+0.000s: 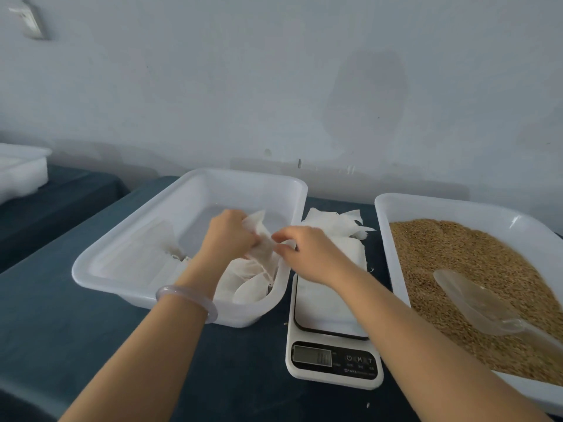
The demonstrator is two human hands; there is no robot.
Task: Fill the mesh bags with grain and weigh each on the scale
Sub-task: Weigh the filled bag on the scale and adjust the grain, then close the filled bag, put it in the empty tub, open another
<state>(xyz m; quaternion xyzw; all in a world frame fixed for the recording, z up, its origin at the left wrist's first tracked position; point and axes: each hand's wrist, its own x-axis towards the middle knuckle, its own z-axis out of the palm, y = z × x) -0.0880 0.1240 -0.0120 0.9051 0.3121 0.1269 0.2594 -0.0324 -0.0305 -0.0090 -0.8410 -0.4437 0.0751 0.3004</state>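
Stage: early, I'd say | left hand point(227, 236) and right hand point(307, 254) both pinching an empty mesh bag point(262, 242) over the left tray point(100, 260) | grain point(457, 269) unscooped | scale point(333, 345) awaits

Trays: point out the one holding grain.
The right tray, filled with brown grain, a clear scoop lying on it. The middle tray holds only white mesh bags; the far-left tray shows no grain.
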